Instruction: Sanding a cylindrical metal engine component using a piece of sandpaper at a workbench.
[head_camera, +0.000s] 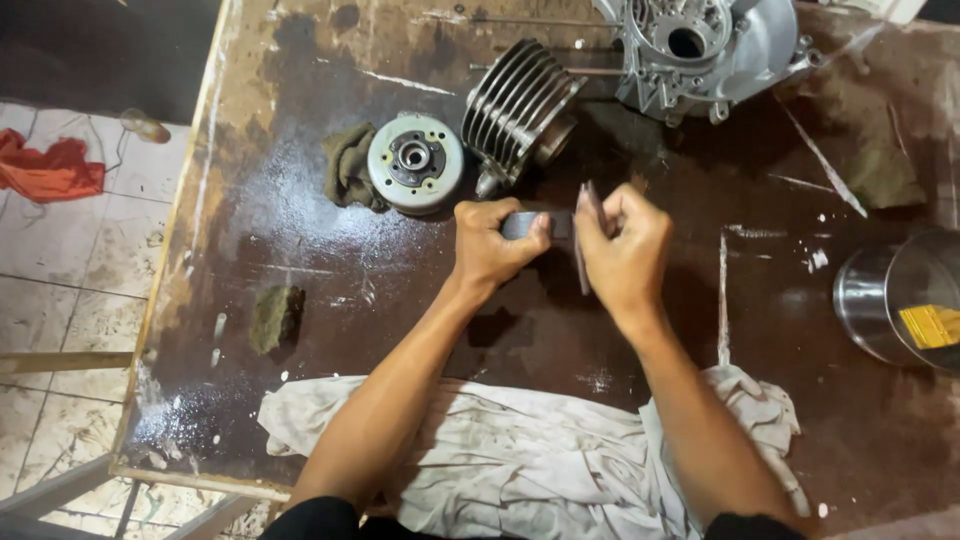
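Left hand: the left hand is clenched round a small dark grey block, centre of the frame, thumb on top.
Right hand: the right hand pinches a thin flat strip held on edge, its face just against the block's end.
Behind them: finned metal cylinder, round flywheel on a dark rag, upper centre.
Upper right: silver engine casing.
Right edge: steel tin.
Bottom: stained white cloth on the brown workbench.

Both forearms reach forward, the left hand and right hand fisted close together.
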